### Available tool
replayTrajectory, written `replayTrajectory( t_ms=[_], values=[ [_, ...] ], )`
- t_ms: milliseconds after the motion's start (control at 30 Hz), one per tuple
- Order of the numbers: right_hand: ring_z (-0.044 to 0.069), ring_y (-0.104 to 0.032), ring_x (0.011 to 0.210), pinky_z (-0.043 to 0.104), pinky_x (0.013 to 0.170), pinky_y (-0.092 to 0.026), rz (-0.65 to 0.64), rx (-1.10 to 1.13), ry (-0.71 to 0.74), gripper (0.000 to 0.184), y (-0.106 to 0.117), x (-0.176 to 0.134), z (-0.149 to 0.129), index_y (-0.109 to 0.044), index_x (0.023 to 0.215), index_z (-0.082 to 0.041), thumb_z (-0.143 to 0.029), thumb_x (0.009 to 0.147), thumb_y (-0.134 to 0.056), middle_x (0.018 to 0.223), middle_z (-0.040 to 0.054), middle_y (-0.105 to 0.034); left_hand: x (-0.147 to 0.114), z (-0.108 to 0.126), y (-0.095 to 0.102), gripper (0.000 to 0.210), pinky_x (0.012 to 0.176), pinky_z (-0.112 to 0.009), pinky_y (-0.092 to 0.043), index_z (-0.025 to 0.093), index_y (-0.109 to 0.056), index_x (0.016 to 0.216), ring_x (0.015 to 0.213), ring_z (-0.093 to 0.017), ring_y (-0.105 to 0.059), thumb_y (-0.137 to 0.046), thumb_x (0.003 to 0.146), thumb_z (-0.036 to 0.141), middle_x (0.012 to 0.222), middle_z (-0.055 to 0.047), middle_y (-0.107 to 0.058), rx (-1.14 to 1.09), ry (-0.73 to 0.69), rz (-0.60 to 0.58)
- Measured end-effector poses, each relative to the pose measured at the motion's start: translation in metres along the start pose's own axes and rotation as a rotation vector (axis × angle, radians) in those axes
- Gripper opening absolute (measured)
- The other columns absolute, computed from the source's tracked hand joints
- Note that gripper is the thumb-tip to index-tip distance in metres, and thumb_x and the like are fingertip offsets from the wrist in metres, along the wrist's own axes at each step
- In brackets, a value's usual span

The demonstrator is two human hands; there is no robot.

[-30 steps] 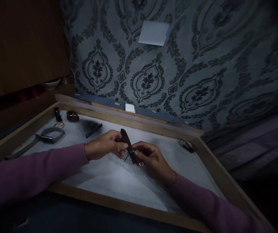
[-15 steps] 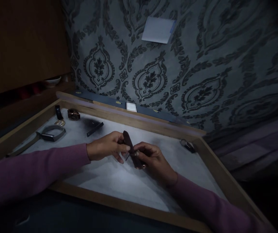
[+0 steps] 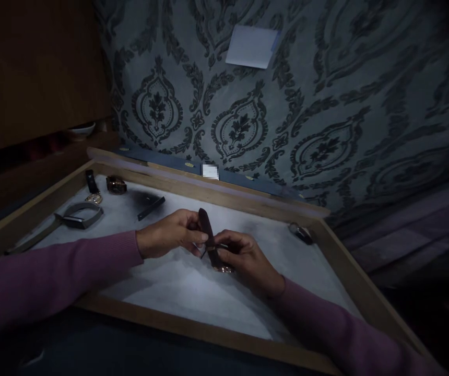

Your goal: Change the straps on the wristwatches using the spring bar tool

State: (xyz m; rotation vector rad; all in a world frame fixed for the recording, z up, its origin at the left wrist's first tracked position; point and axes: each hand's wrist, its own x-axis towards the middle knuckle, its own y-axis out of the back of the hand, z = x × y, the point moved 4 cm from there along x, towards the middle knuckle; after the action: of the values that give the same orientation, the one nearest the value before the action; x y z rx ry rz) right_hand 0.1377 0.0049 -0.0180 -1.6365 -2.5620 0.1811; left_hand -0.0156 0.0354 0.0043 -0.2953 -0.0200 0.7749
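Both hands are on a wristwatch (image 3: 212, 250) with a dark brown strap, held above the white surface of a shallow wooden-framed tray (image 3: 193, 318). My left hand (image 3: 173, 233) pinches the strap below its upper free end. Around the buckle and lower strap, my right hand (image 3: 244, 256) is closed, thumb in front. The rose-gold edge of the watch case shows at the bottom, under the right fingers; its dial is hidden. A thin dark strip sticks out between the two hands.
At the tray's left lie a grey-strapped watch (image 3: 81, 215), a gold-faced watch (image 3: 93, 198), a brown watch (image 3: 116, 185) and a flat black piece (image 3: 151, 207). Another watch (image 3: 300, 233) is near the right wall. A patterned wall (image 3: 240, 125) rises behind, with a white card (image 3: 251, 47) on it.
My right fingers have shifted at the buckle, which is now less covered by the thumb. The watch has tilted slightly, its case end moving a little left. My left hand keeps its pinch.
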Motion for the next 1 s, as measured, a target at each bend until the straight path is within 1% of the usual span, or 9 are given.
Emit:
replayTrajectory(
  t_ms=[167, 333, 467, 567, 733, 900, 1000],
  values=[
    [0.009, -0.053, 0.048, 0.022, 0.045, -0.042, 0.046, -0.005, 0.017, 0.021, 0.0022, 0.0004, 0.0005, -0.072, 0.081, -0.018, -0.032, 0.071, -0.083, 0.059, -0.0023, -0.061, -0.0001, 0.0001, 0.0002, 0.009, 0.064, -0.027, -0.05, 0.011, -0.061, 0.077, 0.07, -0.013, -0.059, -0.069, 0.073, 0.014, 0.075, -0.003, -0.063, -0.014, -0.004, -0.006],
    [0.009, -0.052, 0.047, 0.021, 0.044, -0.041, 0.078, -0.016, 0.025, 0.019, 0.0026, 0.0003, -0.0009, -0.073, 0.079, -0.017, -0.032, 0.071, -0.083, 0.058, -0.0022, -0.061, 0.0004, -0.0012, 0.0017, 0.011, 0.067, -0.028, -0.05, 0.012, -0.062, 0.078, 0.071, -0.013, -0.059, -0.07, 0.072, 0.015, 0.076, -0.003, -0.063, -0.036, 0.005, 0.001],
    [0.008, -0.051, 0.048, 0.021, 0.044, -0.041, 0.079, -0.03, 0.033, 0.017, 0.0005, -0.0004, -0.002, -0.074, 0.08, -0.018, -0.031, 0.072, -0.081, 0.059, -0.0021, -0.06, 0.0004, -0.0027, 0.002, 0.013, 0.067, -0.029, -0.05, 0.012, -0.062, 0.077, 0.073, -0.013, -0.058, -0.072, 0.07, 0.015, 0.077, -0.003, -0.063, -0.04, 0.043, -0.006],
    [0.008, -0.05, 0.047, 0.021, 0.043, -0.04, 0.074, -0.02, 0.036, 0.016, -0.0004, -0.0011, -0.0009, -0.074, 0.081, -0.018, -0.03, 0.073, -0.08, 0.058, -0.0021, -0.06, 0.0002, -0.0041, 0.0023, 0.013, 0.065, -0.028, -0.049, 0.012, -0.062, 0.075, 0.07, -0.013, -0.057, -0.072, 0.069, 0.015, 0.074, -0.002, -0.062, -0.009, 0.062, -0.001],
    [0.007, -0.047, 0.045, 0.019, 0.042, -0.036, 0.034, -0.004, 0.06, 0.014, -0.0008, -0.0008, 0.0003, -0.074, 0.084, -0.019, -0.029, 0.075, -0.079, 0.056, -0.0037, -0.056, 0.0004, -0.0074, 0.0027, 0.013, 0.065, -0.028, -0.049, 0.012, -0.062, 0.074, 0.068, -0.012, -0.056, -0.073, 0.068, 0.016, 0.07, 0.0, -0.06, 0.007, 0.098, -0.004],
    [0.007, -0.045, 0.043, 0.02, 0.041, -0.035, 0.036, -0.029, 0.047, 0.022, -0.0004, 0.0005, -0.0015, -0.071, 0.082, -0.017, -0.035, 0.074, -0.08, 0.053, -0.0038, -0.056, 0.0012, -0.0054, 0.0023, 0.015, 0.068, -0.028, -0.049, 0.012, -0.062, 0.074, 0.069, -0.012, -0.057, -0.075, 0.067, 0.018, 0.071, -0.001, -0.061, -0.013, 0.056, -0.007],
    [0.007, -0.045, 0.044, 0.021, 0.042, -0.036, 0.034, -0.08, 0.047, 0.022, -0.0015, -0.0002, -0.0044, -0.069, 0.081, -0.017, -0.036, 0.076, -0.078, 0.053, -0.004, -0.056, 0.0013, -0.0039, 0.0016, 0.013, 0.066, -0.026, -0.048, 0.012, -0.062, 0.073, 0.068, -0.012, -0.057, -0.074, 0.068, 0.016, 0.07, -0.001, -0.062, -0.003, 0.022, -0.007]
  ],
)
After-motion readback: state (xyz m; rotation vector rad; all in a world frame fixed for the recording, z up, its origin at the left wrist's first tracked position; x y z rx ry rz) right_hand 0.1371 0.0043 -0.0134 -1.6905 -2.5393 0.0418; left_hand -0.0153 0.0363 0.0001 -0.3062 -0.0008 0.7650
